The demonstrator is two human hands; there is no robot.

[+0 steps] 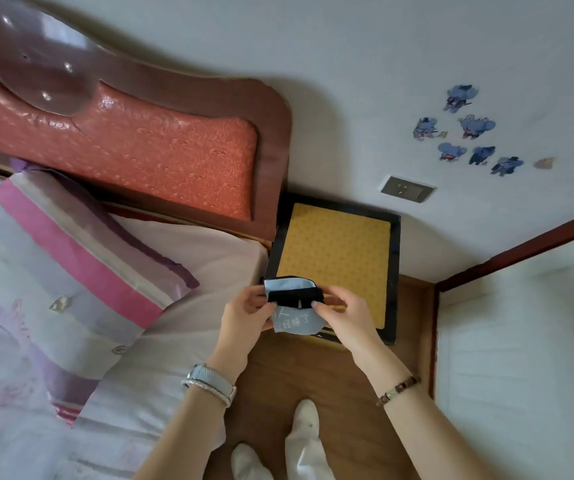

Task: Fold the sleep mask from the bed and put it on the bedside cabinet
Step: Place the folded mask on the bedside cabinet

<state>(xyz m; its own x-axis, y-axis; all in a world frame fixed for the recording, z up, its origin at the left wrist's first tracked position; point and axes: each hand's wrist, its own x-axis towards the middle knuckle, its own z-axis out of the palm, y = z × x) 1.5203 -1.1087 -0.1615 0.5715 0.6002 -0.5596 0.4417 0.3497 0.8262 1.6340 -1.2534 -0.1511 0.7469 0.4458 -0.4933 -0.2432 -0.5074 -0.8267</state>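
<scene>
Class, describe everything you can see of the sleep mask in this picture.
The sleep mask is soft, light blue fabric with white printed characters and a black strap across it. It looks partly folded, its upper edge turned over. The left hand and right hand pinch its two ends, holding it in the air at the near edge of the bedside cabinet.

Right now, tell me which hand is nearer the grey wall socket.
Right. The right hand holds the light-blue sleep mask below the socket; the left hand is farther, bedside.
</scene>
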